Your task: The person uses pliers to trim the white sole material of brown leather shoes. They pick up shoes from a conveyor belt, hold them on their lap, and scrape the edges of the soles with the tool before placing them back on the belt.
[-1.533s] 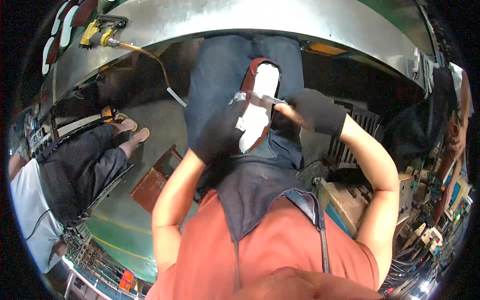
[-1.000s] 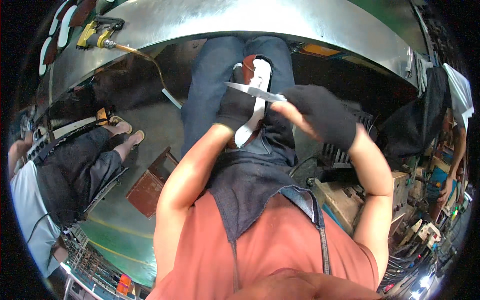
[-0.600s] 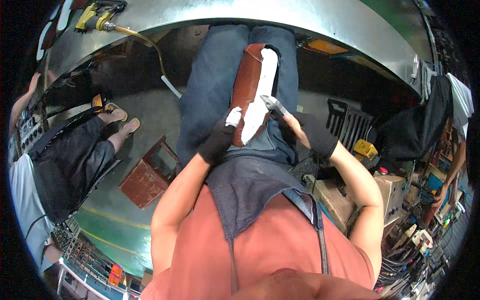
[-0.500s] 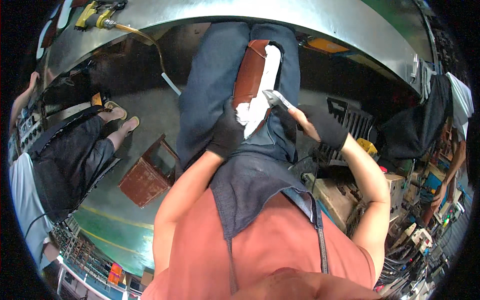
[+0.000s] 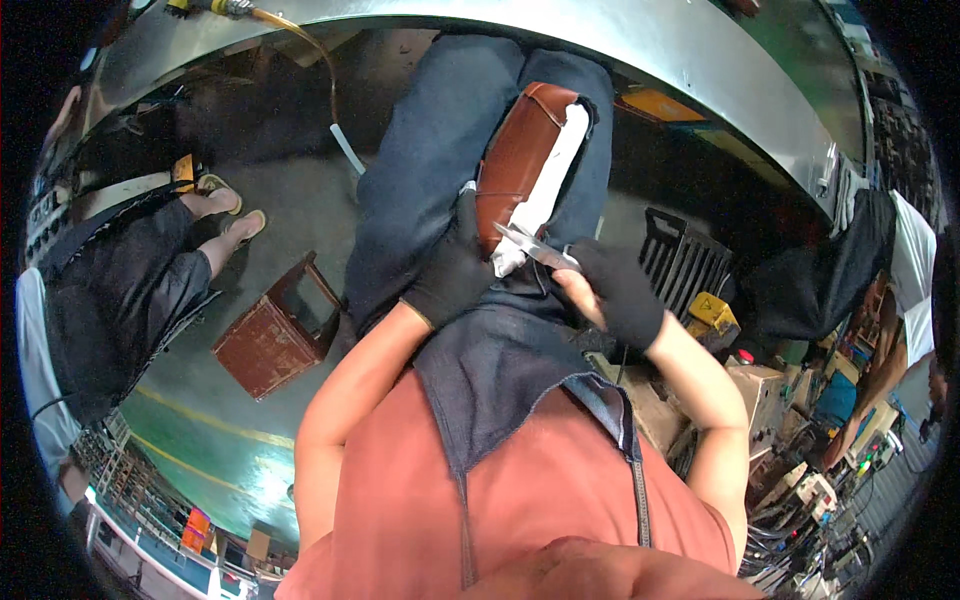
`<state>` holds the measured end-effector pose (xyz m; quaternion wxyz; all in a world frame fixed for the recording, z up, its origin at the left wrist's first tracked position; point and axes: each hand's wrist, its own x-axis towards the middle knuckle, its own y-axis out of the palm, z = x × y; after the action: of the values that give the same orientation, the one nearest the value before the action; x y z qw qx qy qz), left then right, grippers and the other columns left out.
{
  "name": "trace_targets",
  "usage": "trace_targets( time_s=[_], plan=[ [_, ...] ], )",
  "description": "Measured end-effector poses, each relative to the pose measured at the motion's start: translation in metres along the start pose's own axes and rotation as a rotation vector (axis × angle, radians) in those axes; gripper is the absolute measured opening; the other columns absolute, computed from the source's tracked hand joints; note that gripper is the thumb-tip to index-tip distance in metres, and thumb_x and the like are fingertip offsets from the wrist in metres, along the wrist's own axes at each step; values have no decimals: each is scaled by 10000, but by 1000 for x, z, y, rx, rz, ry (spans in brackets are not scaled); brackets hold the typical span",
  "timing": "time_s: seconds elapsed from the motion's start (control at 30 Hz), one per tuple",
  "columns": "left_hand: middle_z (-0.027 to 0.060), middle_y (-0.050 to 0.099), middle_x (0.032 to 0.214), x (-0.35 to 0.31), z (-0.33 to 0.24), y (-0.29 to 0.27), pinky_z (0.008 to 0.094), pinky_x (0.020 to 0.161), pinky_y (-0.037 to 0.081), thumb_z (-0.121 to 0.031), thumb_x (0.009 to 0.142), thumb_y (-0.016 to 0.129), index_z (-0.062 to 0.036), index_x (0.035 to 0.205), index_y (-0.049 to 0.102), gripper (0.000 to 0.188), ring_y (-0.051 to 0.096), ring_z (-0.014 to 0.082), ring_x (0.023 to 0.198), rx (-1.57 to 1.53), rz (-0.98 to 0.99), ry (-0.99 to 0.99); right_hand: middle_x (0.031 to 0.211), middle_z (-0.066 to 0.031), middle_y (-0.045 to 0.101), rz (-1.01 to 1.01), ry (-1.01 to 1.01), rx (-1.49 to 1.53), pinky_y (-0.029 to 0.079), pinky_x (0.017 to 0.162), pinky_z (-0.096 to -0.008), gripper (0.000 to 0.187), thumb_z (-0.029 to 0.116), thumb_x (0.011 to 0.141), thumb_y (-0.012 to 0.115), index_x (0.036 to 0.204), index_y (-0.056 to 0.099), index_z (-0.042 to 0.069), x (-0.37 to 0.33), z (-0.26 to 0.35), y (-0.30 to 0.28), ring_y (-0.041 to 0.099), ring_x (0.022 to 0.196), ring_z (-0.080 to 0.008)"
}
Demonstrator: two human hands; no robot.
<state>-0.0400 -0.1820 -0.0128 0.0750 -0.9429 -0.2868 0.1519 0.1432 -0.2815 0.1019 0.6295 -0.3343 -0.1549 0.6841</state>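
A brown leather shoe upper with white lining [image 5: 520, 160] lies along the person's lap. The black-gloved left hand [image 5: 452, 268] grips its near end; the black-gloved right hand [image 5: 617, 290] holds small metal scissors [image 5: 532, 246], blades touching the white lining.

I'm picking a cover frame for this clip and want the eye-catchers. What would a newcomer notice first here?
First, at top centre, the brown leather piece with its white lining lying on the person's lap. Just below it the gloved right hand points small metal scissors at its near end, while the gloved left hand grips that end. Off to the left, a worn red-brown stool stands on the floor near another person's sandalled feet.
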Motion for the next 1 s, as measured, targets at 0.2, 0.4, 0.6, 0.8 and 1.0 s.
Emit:
trace_targets(
  time_s=[0.2,0.4,0.6,0.8,1.0],
  plan=[
    [188,552,1170,-4,-25,-28,409,974,398,-150,808,667,5,1251,409,535,535,296,1100,-61,-98,46,931,-145,664,45,530,274,481,715,-356,447,367,974,400,1033,597,-29,-29,-24,31,625,791,-240],
    [139,580,1173,-1,-72,-174,362,948,439,-218,770,725,-13,1203,520,520,566,257,1085,453,-193,-51,685,-38,592,-339,746,674,454,597,-262,536,477,974,345,836,596,24,-90,-38,31,570,615,-131],
    [159,577,1186,61,-93,-35,386,953,427,-326,846,634,-16,1259,487,537,559,295,1083,439,-326,204,740,-22,584,-74,644,845,427,607,-235,501,502,969,338,899,577,68,-61,-28,4,533,639,-94],
    [177,498,1317,39,-7,-13,317,1017,350,-90,858,564,14,1319,431,490,465,240,1234,-193,-153,22,821,-60,636,54,229,364,485,690,-343,408,370,963,438,961,618,4,-5,-59,-15,601,758,-152],
    [172,408,1369,39,-26,-2,374,965,407,-197,951,434,-21,1388,295,491,489,261,1175,-135,93,62,682,-191,616,211,22,-516,507,566,-424,427,380,917,451,793,652,24,32,-15,-37,629,613,-351]
  ],
)
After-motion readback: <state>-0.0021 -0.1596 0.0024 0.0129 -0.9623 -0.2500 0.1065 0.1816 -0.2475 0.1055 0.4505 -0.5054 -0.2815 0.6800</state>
